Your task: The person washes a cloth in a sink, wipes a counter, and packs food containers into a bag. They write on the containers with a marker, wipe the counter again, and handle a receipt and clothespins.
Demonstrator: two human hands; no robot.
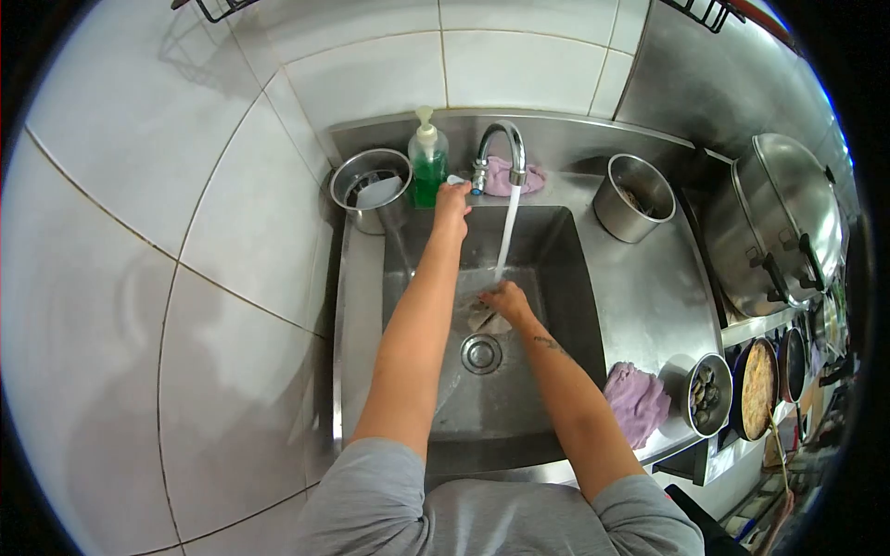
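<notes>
My left hand point(452, 206) reaches to the base of the chrome faucet point(505, 130), its fingers closed at the handle beside the green soap bottle point(429, 176). A stream of water point(510, 227) runs from the spout into the steel sink point(565, 269). Under the stream, my right hand point(506, 302) is closed on a limp, grey-beige cloth-like piece point(487, 320). It hangs low in the basin, just above the drain point(481, 354). My right fingertips are partly hidden, and so is the exact grip on the faucet handle.
A steel pot point(373, 222) stands left of the soap bottle. Behind the faucet lies a pink cloth point(501, 176). On the right are another steel pot point(623, 218), a purple cloth point(637, 403), a bowl of shellfish point(706, 394), a large lidded pot point(765, 227) and a pan of food point(756, 389).
</notes>
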